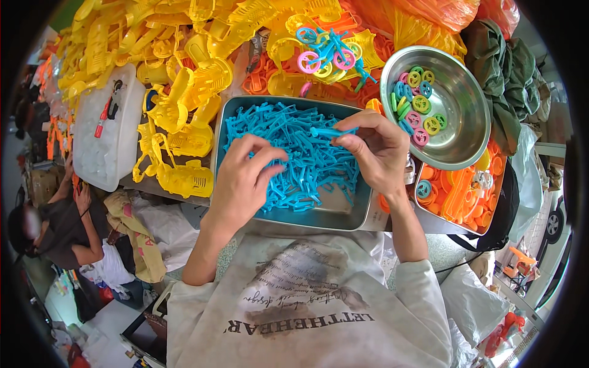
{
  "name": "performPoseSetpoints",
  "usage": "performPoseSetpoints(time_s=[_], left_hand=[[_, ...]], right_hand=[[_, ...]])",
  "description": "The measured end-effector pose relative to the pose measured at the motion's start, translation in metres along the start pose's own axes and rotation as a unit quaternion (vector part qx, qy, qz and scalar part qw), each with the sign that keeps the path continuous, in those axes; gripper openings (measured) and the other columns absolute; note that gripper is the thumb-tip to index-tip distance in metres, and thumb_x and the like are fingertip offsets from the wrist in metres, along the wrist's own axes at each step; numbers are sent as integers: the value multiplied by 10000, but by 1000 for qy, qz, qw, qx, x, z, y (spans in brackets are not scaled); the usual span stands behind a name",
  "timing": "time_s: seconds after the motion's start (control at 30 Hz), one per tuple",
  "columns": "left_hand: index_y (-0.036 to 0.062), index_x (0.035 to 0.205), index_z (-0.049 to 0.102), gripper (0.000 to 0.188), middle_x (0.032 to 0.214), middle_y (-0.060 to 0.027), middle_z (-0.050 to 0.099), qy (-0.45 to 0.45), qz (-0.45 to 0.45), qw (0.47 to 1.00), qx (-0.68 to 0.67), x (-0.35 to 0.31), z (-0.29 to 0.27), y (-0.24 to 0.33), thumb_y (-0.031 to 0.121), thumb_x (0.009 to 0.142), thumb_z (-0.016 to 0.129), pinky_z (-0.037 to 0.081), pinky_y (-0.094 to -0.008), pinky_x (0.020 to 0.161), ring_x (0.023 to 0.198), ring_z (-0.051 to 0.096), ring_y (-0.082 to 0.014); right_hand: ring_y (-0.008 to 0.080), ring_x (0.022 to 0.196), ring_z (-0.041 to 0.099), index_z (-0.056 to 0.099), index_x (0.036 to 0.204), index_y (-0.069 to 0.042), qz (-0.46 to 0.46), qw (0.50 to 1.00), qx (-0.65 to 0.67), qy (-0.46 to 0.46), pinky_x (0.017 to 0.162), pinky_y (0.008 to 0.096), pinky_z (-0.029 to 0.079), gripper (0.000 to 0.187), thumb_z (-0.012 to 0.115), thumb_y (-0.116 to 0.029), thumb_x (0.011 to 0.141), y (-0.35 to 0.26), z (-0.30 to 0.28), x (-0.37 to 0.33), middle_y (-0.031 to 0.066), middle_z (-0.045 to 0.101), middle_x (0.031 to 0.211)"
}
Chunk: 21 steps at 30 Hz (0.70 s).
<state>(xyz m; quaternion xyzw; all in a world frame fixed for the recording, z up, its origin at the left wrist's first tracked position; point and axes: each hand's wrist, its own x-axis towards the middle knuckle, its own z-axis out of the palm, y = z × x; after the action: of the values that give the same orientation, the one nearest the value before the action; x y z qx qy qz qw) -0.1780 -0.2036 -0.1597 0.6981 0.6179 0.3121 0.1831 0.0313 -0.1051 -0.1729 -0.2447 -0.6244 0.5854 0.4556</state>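
Note:
In front of me stands a rectangular metal tray (343, 223) heaped with thin blue plastic parts (300, 178). My right hand (383, 153) is over the tray's right side. Between its thumb and fingertips it pinches one blue plastic part (331, 132), which points left. My left hand (240, 181) hovers over the left part of the heap, its fingers bent and apart, with nothing visible in them. Beyond the tray lies a cluster of blue parts fitted with coloured wheels (334, 52). A round metal bowl (457, 147) at the right contains small loose wheels (420, 104) in several colours.
Yellow plastic parts (184, 116) pile up at the left and back. A white tub (113, 153) with a red-handled tool (105, 116) stands farther left. Orange parts fill a bin (454, 227) below the bowl. Another person (67, 227) works at the far left.

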Motion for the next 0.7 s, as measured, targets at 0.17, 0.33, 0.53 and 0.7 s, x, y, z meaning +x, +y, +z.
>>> performPoseSetpoints(time_s=[0.17,0.33,0.53,0.7], left_hand=[[90,976,631,383,1031,-83,497,-183,2,979,93,-14,0,1,63,633,800,425,-368,858,947,491,-277],[85,994,630,299,1012,-79,520,-91,40,992,75,-8,-6,0,18,721,732,447,-380,835,941,522,-272],[84,1018,633,254,994,-92,553,-49,-3,999,13,-7,-18,-8,-9,785,675,475,-392,796,935,565,-277],[64,1036,649,251,1037,-107,590,1,-113,993,-24,-16,-17,-11,-2,796,676,467,-387,840,1009,574,-298]], right_hand=[[176,828,651,622,984,61,-27,998,-28,-43,744,283,556,212,728,27,803,-2,4,-1,138,648,961],[174,808,665,632,956,40,13,998,-52,-10,757,271,539,232,761,36,763,-4,8,-1,130,672,922],[164,824,663,635,899,25,-24,993,-105,-39,760,271,521,202,774,25,753,-3,4,-2,118,690,884],[169,819,654,612,908,19,-16,995,-97,-31,754,273,515,206,766,4,773,-3,5,-3,120,676,887]])
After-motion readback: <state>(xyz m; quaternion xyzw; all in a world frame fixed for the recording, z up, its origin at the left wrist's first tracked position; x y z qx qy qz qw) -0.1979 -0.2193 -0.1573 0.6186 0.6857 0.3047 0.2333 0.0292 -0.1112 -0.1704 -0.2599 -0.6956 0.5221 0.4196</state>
